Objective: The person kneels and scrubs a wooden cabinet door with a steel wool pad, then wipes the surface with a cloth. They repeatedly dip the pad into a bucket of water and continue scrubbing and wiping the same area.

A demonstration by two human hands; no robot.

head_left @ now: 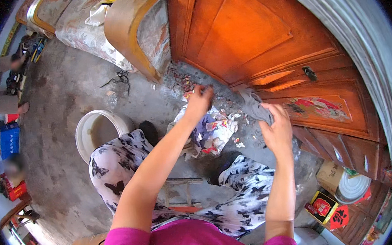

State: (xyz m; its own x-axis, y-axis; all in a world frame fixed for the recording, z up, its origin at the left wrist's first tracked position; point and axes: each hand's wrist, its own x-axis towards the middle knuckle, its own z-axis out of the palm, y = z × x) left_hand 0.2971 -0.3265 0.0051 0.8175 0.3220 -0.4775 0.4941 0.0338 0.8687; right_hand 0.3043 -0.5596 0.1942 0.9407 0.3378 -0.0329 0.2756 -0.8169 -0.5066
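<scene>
While the person sits with knees apart, both arms reach out in front, over the floor. The left hand point(199, 102) points away from the body, with its fingers bent down over the scraps; I can't tell if it is holding anything. The right hand point(278, 127) is farther to the right, and its thumb and fingers pinch a grey cloth point(256, 107).

The cloth is soft and crumpled, with a paler end at the top. It is up close to the big orange-brown wooden door point(248, 29), but I can't see if the two touch.

Between the feet and the door is a messy pile of scraps point(213, 132), with white, purple and red bits. A white bucket point(81, 137) stands by the left knee, and a black tangle of wire point(121, 81) lies past it. The curved wooden end of the sofa point(124, 23) blocks the floor beyond the left hand, and the door shuts off the right side. Near the door's far end are a cardboard box point(329, 174) and a round silver lid point(353, 187).
</scene>
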